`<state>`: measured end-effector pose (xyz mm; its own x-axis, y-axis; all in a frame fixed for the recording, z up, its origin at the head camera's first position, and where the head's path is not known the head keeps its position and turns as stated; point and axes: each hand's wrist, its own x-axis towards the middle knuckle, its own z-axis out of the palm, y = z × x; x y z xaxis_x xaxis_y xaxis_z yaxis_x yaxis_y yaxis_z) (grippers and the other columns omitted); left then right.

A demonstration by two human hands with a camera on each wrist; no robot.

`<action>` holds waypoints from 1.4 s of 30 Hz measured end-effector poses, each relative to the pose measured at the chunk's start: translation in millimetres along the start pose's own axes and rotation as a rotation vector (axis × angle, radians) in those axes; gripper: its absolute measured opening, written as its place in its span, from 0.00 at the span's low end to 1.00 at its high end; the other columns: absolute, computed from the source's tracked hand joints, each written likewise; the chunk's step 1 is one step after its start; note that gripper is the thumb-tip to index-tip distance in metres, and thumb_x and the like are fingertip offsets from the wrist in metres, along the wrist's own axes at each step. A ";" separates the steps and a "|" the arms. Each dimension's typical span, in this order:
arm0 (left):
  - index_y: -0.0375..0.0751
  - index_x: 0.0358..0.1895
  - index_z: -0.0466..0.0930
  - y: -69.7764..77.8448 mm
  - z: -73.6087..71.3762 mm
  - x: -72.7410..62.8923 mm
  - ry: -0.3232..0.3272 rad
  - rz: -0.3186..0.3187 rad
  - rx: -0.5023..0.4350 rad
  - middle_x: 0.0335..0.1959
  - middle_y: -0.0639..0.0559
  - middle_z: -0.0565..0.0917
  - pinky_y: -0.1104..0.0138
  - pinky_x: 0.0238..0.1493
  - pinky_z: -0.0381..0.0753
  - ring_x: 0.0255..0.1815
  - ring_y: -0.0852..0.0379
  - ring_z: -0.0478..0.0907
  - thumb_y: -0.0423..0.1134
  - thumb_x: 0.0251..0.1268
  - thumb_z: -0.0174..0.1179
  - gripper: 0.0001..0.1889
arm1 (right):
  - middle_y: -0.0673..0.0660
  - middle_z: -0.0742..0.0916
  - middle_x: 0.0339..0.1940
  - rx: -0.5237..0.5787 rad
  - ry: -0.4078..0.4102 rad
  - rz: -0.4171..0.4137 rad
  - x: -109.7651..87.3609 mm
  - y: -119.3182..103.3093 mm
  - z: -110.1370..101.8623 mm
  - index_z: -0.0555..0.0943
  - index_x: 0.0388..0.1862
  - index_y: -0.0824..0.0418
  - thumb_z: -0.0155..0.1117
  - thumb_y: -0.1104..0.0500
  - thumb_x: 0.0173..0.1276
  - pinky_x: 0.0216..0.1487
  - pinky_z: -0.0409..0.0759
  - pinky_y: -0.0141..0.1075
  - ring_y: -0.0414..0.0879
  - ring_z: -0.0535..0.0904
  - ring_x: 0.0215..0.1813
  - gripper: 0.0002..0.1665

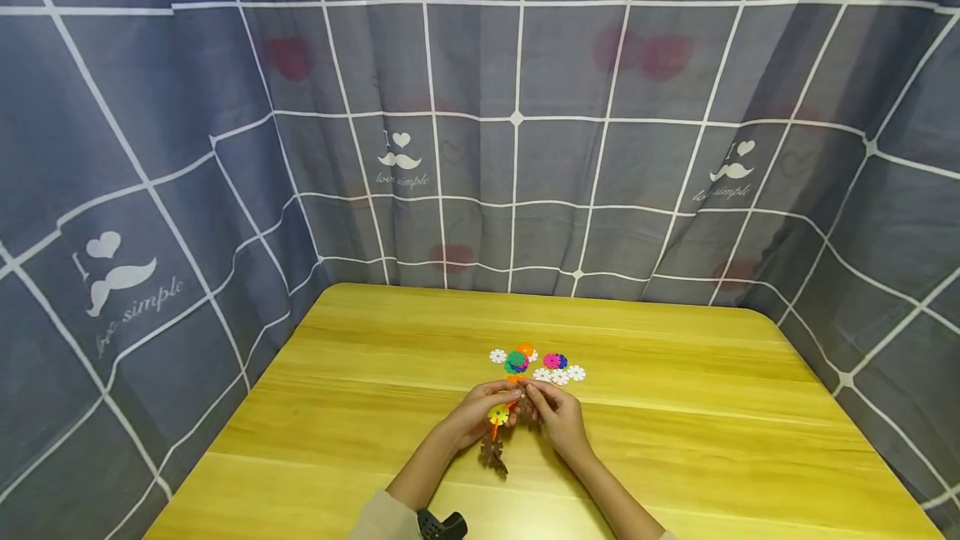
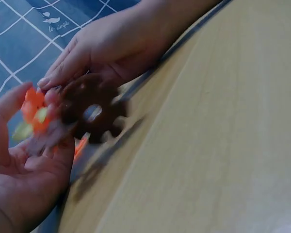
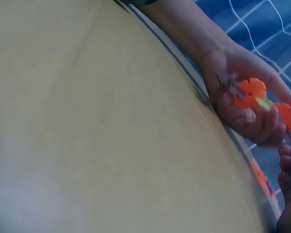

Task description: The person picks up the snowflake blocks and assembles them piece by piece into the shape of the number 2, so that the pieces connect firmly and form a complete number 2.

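Observation:
My left hand (image 1: 468, 417) holds a small chain of notched plastic building discs slotted into one another. In it are a yellow disc (image 1: 498, 415), an orange disc (image 3: 252, 91) and, at the end hanging toward me, brown discs (image 1: 492, 453). From the other side my right hand (image 1: 564, 423) pinches a brown disc at the chain's far end, its fingertips close to the left ones. A brown disc (image 2: 73, 108) shows face-on in the left wrist view, slightly blurred. Fingers partly hide the middle of the chain.
Just beyond the hands lie loose discs on the wooden table (image 1: 360, 373): a green disc (image 1: 516, 359), a pink disc (image 1: 552, 361), and several white discs (image 1: 576, 372). A grey checked curtain (image 1: 480, 157) hangs behind the table and along both sides.

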<state>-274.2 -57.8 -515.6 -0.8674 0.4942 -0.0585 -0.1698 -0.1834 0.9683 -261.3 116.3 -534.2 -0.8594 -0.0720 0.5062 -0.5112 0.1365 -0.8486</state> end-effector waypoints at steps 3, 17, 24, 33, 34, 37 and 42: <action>0.38 0.37 0.76 1.0 -2.2 -0.4 0.012 -0.001 0.015 0.26 0.52 0.77 0.71 0.30 0.72 0.21 0.61 0.72 0.42 0.66 0.55 0.10 | 0.52 0.82 0.22 -0.198 0.039 -0.105 8.2 7.1 -3.3 0.83 0.45 0.64 0.56 0.63 0.68 0.16 0.71 0.30 0.38 0.70 0.17 0.11; 0.39 0.30 0.71 2.0 -3.5 4.3 0.035 0.009 0.021 0.24 0.51 0.76 0.76 0.19 0.70 0.17 0.63 0.70 0.42 0.67 0.54 0.10 | 0.47 0.70 0.22 -0.759 0.058 0.009 34.5 22.1 -17.5 0.84 0.45 0.59 0.68 0.54 0.59 0.17 0.61 0.30 0.39 0.61 0.20 0.16; 0.39 0.32 0.71 3.2 -3.6 5.4 0.014 0.006 0.003 0.25 0.49 0.75 0.77 0.17 0.67 0.15 0.63 0.68 0.41 0.67 0.53 0.09 | 0.51 0.71 0.28 -0.753 0.004 0.037 31.9 18.0 -20.2 0.83 0.43 0.60 0.69 0.52 0.58 0.23 0.65 0.32 0.42 0.63 0.25 0.18; 0.40 0.31 0.73 0.7 -1.8 0.6 0.035 -0.005 -0.002 0.25 0.50 0.76 0.77 0.15 0.67 0.13 0.64 0.67 0.41 0.67 0.53 0.09 | 0.59 0.84 0.26 -0.171 0.144 0.102 18.3 17.0 -22.7 0.82 0.37 0.67 0.69 0.65 0.55 0.24 0.80 0.34 0.47 0.80 0.24 0.11; 0.40 0.31 0.73 0.5 -1.9 -0.2 0.039 -0.003 0.000 0.25 0.50 0.76 0.77 0.15 0.68 0.13 0.64 0.67 0.41 0.67 0.53 0.09 | 0.61 0.85 0.27 -0.090 0.148 0.116 15.9 15.9 -22.6 0.82 0.39 0.68 0.69 0.65 0.56 0.25 0.81 0.35 0.49 0.82 0.24 0.12; 0.39 0.32 0.73 0.7 -2.3 -1.8 0.045 0.002 0.004 0.25 0.51 0.76 0.77 0.16 0.67 0.13 0.64 0.66 0.41 0.67 0.53 0.09 | 0.65 0.85 0.29 0.099 0.127 0.182 8.0 5.6 -20.6 0.81 0.42 0.72 0.67 0.66 0.58 0.28 0.82 0.40 0.56 0.83 0.27 0.14; 0.38 0.31 0.71 1.9 -2.8 -2.3 0.049 0.002 0.005 0.25 0.49 0.75 0.76 0.17 0.68 0.14 0.64 0.67 0.41 0.68 0.52 0.10 | 0.68 0.84 0.29 0.179 0.071 0.190 -2.3 -3.7 -14.3 0.79 0.37 0.74 0.64 0.66 0.60 0.31 0.82 0.43 0.61 0.82 0.29 0.10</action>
<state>-273.8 -61.7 -514.3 -0.8895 0.4517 -0.0686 -0.1662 -0.1799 0.9695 -257.3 130.2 -530.1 -0.9408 0.0081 0.3390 -0.3390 -0.0366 -0.9401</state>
